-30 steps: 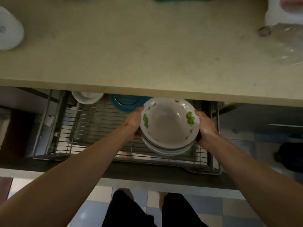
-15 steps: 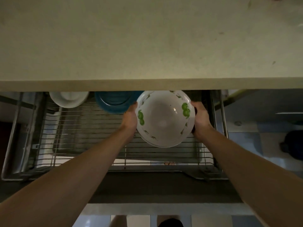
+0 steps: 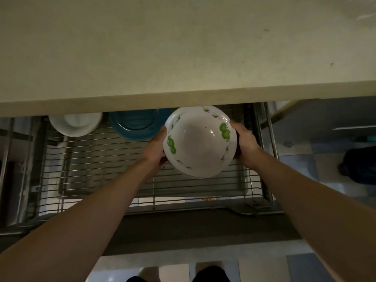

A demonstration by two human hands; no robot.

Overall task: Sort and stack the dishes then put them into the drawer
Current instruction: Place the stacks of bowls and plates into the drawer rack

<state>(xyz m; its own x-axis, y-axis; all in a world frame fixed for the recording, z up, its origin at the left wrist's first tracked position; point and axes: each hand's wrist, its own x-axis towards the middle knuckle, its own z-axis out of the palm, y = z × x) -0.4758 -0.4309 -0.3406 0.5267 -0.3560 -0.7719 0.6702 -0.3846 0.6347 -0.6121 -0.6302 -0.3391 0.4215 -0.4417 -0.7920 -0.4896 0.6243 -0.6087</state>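
Observation:
I hold a stack of white bowls with green prints [image 3: 200, 142] over the right part of the open wire drawer [image 3: 97, 171], just under the counter's edge. My left hand [image 3: 155, 148] grips the stack's left side and my right hand [image 3: 245, 142] grips its right side. Only the top bowl's inside shows; rims of others peek out below it. At the drawer's back stand blue dishes [image 3: 135, 126] and, further left, white dishes [image 3: 75, 124], both partly hidden by the counter.
The beige countertop [image 3: 183, 47] fills the upper half and overhangs the drawer's back. The drawer's dark front panel [image 3: 203, 231] runs below my forearms. A metal rail [image 3: 269, 127] flanks the drawer's right side. Tiled floor and my feet show at the bottom.
Both hands have carried the bowl stack further back into the drawer, toward the counter's edge and next to the blue dishes. My head has tilted down closer over the drawer.

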